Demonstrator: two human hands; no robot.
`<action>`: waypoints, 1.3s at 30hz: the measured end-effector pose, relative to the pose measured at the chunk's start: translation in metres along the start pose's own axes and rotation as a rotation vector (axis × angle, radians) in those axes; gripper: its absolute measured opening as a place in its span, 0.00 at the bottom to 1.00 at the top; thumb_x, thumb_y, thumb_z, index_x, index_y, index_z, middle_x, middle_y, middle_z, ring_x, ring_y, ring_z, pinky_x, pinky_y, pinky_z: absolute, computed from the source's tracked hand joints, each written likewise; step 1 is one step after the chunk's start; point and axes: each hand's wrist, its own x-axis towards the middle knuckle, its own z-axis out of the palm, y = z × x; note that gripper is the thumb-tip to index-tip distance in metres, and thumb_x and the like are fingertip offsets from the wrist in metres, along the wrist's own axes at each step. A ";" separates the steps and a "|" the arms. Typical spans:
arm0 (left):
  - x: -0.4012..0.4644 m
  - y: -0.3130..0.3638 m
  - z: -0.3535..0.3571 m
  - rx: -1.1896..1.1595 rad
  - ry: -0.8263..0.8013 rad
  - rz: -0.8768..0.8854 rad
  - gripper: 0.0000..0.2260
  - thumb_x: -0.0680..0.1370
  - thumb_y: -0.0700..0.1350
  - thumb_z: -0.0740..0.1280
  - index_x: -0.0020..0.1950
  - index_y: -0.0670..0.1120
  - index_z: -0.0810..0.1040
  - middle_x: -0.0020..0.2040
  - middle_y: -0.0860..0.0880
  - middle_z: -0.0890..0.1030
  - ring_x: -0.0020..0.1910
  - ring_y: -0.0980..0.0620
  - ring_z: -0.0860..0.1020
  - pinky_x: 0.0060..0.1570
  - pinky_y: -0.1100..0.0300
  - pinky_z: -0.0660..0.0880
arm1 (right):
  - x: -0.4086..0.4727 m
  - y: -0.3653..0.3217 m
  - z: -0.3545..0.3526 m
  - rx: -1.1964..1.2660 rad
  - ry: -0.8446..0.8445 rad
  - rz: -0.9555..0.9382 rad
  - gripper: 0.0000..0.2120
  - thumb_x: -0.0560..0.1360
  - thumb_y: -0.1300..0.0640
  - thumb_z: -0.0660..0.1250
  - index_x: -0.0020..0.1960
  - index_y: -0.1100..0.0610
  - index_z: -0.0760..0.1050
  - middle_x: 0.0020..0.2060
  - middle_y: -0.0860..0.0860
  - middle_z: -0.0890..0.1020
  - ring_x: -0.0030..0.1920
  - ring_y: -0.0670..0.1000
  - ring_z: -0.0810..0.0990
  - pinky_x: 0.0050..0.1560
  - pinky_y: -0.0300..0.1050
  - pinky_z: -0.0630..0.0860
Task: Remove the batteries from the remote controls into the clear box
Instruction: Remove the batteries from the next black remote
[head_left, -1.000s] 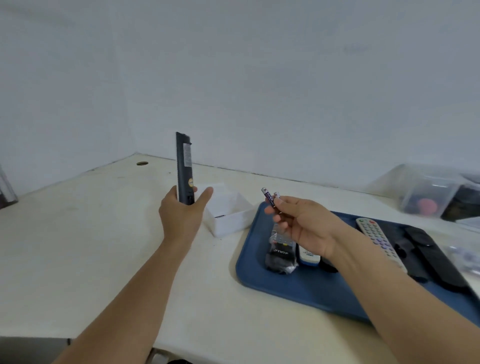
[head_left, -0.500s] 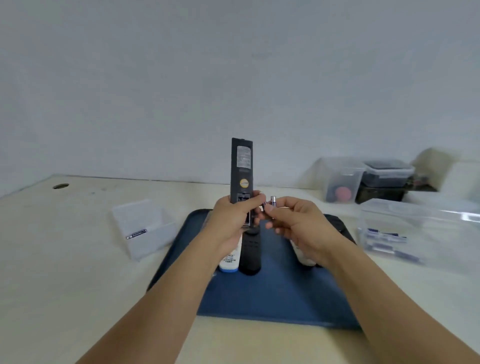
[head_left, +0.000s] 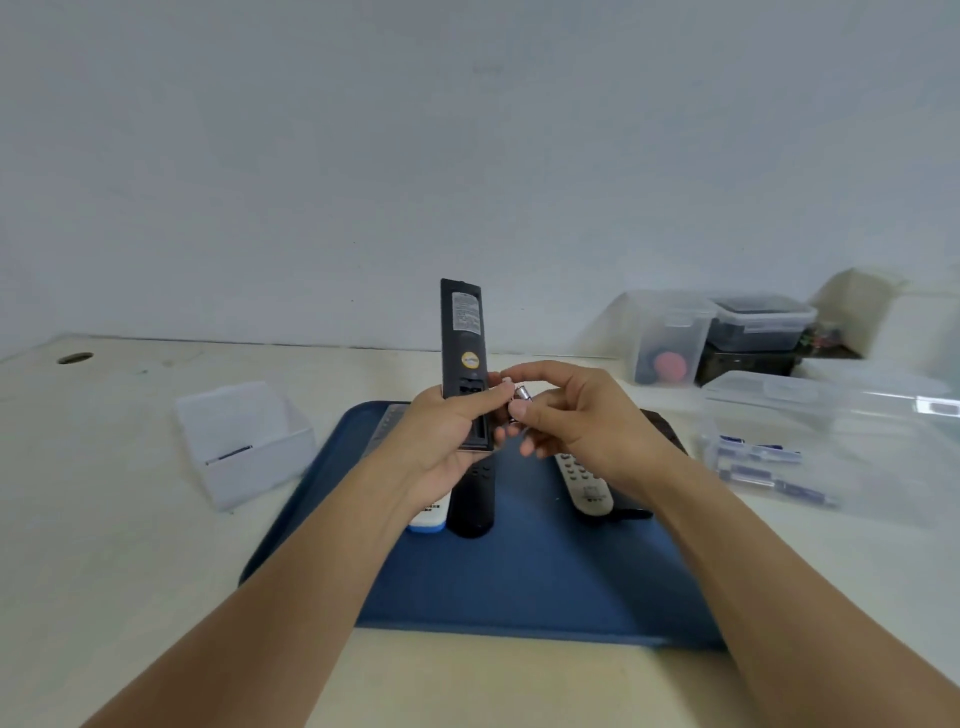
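My left hand (head_left: 447, 436) grips a black remote control (head_left: 462, 332) upright above the blue tray (head_left: 519, 587), its back with the open battery compartment facing me. My right hand (head_left: 576, 415) pinches a battery (head_left: 521, 393) right beside that compartment, silver end up. A small clear box (head_left: 244, 441) with one battery inside stands on the table left of the tray. On the tray lie a black remote (head_left: 471, 499), a white and blue remote (head_left: 428, 517) and a grey remote (head_left: 584, 483), partly hidden by my hands.
A large clear container (head_left: 831, 441) holding several batteries sits to the right of the tray. Behind it are lidded plastic boxes (head_left: 675, 338), one with a red object, and a dark box (head_left: 753, 332). A cable hole (head_left: 75, 357) is at the far left.
The view swung right. My left hand brought the upright remote from beside the small clear box to over the tray, and my right hand closed in on it with the battery.
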 end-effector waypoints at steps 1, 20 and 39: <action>0.000 -0.001 0.000 -0.011 -0.007 -0.015 0.12 0.77 0.39 0.73 0.59 0.38 0.79 0.40 0.44 0.84 0.34 0.50 0.79 0.34 0.63 0.76 | 0.000 -0.001 0.002 -0.036 0.013 -0.009 0.12 0.78 0.65 0.69 0.61 0.59 0.79 0.36 0.61 0.84 0.29 0.50 0.80 0.32 0.38 0.76; -0.004 -0.005 0.007 -0.046 -0.117 -0.138 0.24 0.83 0.63 0.55 0.58 0.47 0.81 0.45 0.45 0.79 0.37 0.50 0.82 0.37 0.54 0.82 | -0.002 -0.004 0.025 -0.401 0.265 -0.268 0.06 0.79 0.62 0.67 0.49 0.57 0.70 0.32 0.54 0.81 0.29 0.48 0.75 0.33 0.42 0.72; -0.011 -0.008 0.017 -0.018 -0.074 0.016 0.19 0.84 0.54 0.63 0.64 0.39 0.78 0.48 0.44 0.86 0.46 0.50 0.86 0.39 0.52 0.82 | -0.006 -0.010 0.030 -0.636 0.283 -0.264 0.05 0.78 0.59 0.70 0.43 0.59 0.78 0.34 0.49 0.80 0.36 0.47 0.76 0.37 0.36 0.70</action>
